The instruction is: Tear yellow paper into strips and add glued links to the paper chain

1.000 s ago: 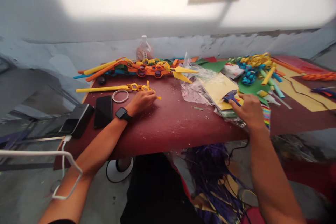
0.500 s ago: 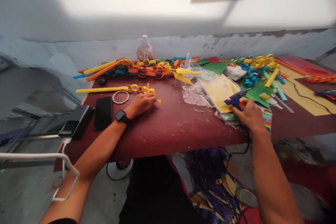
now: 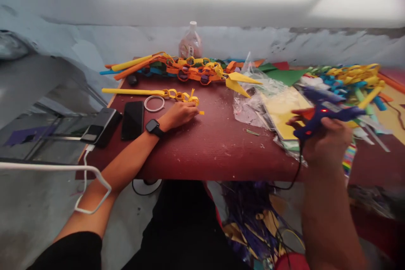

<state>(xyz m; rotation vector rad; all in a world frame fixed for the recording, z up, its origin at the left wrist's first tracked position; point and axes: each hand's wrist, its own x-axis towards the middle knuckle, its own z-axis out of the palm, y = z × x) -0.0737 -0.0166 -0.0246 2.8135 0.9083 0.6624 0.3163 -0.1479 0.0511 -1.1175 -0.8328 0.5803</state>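
Note:
My left hand (image 3: 182, 114) is closed at the near end of a yellow paper chain (image 3: 172, 93). A small yellow paper strip (image 3: 201, 113) pokes out past its fingertips. The chain runs left into a rolled yellow paper tube (image 3: 131, 92) lying on the table. Over the right part of the table, my right hand (image 3: 330, 137) grips a blue hot glue gun (image 3: 329, 112) with a red light lit on its side. The gun is raised, somewhat blurred, and its cord hangs down past the table edge.
More orange and yellow paper chains (image 3: 196, 69) lie along the back, before a plastic bottle (image 3: 190, 44). A phone (image 3: 132, 120), a white ring (image 3: 154, 103) and a black device (image 3: 103, 125) sit at left. Plastic-wrapped yellow paper (image 3: 283, 107) lies at right on the dark red table (image 3: 218, 152).
My right hand has lifted the glue gun off the paper stack and turned it. The left hand stays at the yellow chain. The whole view has shifted slightly.

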